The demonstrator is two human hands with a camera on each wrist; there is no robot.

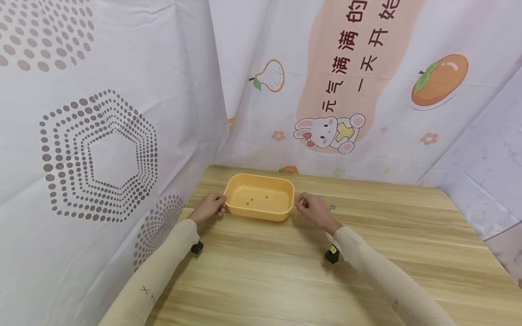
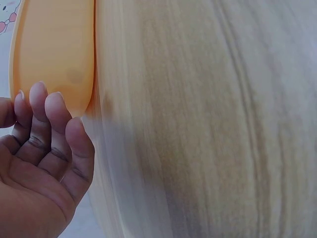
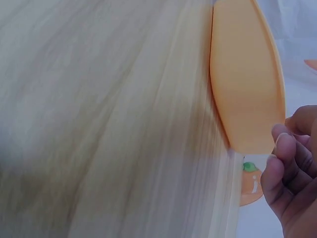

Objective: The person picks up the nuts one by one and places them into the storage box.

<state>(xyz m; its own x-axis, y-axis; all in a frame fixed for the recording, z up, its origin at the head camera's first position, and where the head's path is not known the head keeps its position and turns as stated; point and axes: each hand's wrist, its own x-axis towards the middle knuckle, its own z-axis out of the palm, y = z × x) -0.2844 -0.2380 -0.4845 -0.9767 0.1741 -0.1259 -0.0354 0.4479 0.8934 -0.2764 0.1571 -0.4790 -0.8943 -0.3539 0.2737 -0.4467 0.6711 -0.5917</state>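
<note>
A yellow-orange open plastic bin (image 1: 259,215), rectangular with rounded corners, sits near the back left of the table. On its floor lie 3 tiny dark pieces (image 1: 267,197), too small to make out. My left hand (image 1: 210,207) grips the bin's left end, thumb at the rim and fingers curled against the outer wall. At the opposite end, my right hand (image 1: 314,210) pinches the rim between thumb and fingertips. Both wrist views show the bin's outer side wall (image 2: 54,44), with the fingers at its end.
Several small shiny bits (image 1: 332,207) lie on the wood-grain table (image 1: 261,271) just right of my right hand. A white curtain (image 1: 114,136) with dotted patterns hangs along the left. Behind the table hangs another curtain (image 1: 261,127) printed with fruit and a rabbit.
</note>
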